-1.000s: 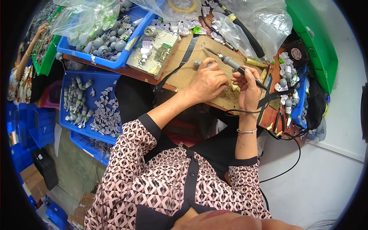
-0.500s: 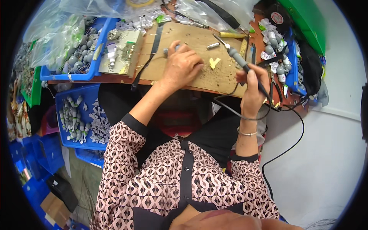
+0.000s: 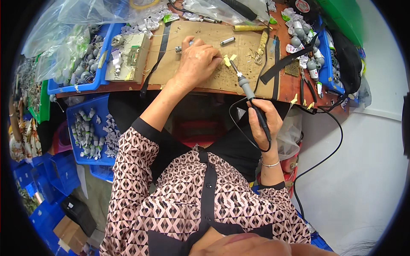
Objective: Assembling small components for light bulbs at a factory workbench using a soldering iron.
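The right hand [image 3: 264, 123] is closed around the black and grey handle of a soldering iron [image 3: 252, 100], held like a pen in front of the near edge of the table, with the metal tip pointing up toward small yellow pieces [image 3: 228, 59] on the brown cardboard mat [image 3: 239, 47]. The left hand [image 3: 197, 62] lies palm down on the mat with curled fingers, and it pins a small silver cylindrical part [image 3: 178, 49] that shows at its far side; how tightly it holds, I cannot tell. The tip is close to the left fingertips, so a small slip could burn them. The black cable [image 3: 318, 160] hangs in a loop off the near right edge and could pull the iron. A blue plastic tray of grey parts [image 3: 96, 77] stands at the left edge, and a second silver cylinder [image 3: 227, 41] lies further on the mat.
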The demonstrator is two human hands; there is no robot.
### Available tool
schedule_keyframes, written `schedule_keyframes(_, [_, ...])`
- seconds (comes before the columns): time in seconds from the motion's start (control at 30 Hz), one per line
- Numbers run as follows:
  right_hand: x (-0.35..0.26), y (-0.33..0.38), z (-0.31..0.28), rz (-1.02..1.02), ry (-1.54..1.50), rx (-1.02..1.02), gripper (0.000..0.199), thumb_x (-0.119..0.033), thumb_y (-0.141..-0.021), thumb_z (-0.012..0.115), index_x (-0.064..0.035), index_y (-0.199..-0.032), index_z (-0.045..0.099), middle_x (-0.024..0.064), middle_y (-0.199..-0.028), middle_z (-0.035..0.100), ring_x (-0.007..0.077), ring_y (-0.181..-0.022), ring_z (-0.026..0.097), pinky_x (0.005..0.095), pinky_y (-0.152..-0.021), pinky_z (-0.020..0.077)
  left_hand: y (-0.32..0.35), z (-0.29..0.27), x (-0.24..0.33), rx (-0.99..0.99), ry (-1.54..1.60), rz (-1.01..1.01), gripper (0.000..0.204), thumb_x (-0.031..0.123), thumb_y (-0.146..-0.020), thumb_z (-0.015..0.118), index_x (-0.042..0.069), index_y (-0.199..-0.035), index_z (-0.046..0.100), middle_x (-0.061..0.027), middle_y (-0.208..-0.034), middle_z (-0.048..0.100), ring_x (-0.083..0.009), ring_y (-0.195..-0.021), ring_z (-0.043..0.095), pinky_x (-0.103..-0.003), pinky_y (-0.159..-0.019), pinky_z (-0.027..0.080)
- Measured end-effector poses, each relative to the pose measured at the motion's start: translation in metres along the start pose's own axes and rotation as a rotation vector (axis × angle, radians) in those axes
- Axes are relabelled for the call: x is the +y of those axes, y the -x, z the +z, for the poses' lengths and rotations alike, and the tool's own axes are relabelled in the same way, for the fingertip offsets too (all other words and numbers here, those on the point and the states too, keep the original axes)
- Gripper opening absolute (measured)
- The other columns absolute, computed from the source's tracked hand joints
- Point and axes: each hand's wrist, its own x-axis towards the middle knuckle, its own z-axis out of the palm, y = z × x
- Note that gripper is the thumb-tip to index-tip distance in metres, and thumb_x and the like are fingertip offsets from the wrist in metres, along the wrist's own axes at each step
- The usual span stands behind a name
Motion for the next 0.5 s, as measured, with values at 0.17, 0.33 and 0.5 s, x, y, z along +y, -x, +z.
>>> schedule_keyframes(0.17, [0.0001,-0.0004,0.0027,-0.020,0.017,-0.009,0.023,0.006,-0.088,0.068,0.0020,-0.111,0.063,0.0161,-0.098,0.069,0.0234,-0.086,0.071,0.0309,-0.077,0.0553,-0.0007,0.0001,0.0009,-0.011,-0.012,-0.003,0.009,0.020,-0.084,0.073,0.012,-0.080,0.073,-0.0020,-0.078,0.070,-0.0214,-0.090,0.062,-0.049,-0.108,0.030])
schedule_keyframes(0.33, [-0.0024,-0.0024,0.0042,-0.041,0.034,-0.003,0.028,0.004,-0.081,0.071,-0.0013,-0.107,0.064,0.0155,-0.092,0.068,0.0307,-0.081,0.068,0.0365,-0.073,0.0556,-0.0006,-0.0003,0.0020,-0.005,-0.019,-0.003,0.009,0.020,-0.084,0.073,0.011,-0.081,0.073,-0.0026,-0.079,0.070,-0.0216,-0.091,0.062,-0.048,-0.108,0.030])
schedule_keyframes(0.5, [-0.0018,0.0000,0.0027,-0.055,0.043,-0.042,0.026,0.006,-0.085,0.069,0.0007,-0.110,0.064,0.0162,-0.097,0.070,0.0277,-0.086,0.069,0.0339,-0.079,0.0548,0.0002,-0.0019,0.0019,0.012,-0.045,0.011,0.011,0.022,-0.084,0.074,0.011,-0.083,0.072,-0.0018,-0.080,0.070,-0.0214,-0.090,0.063,-0.047,-0.106,0.034])
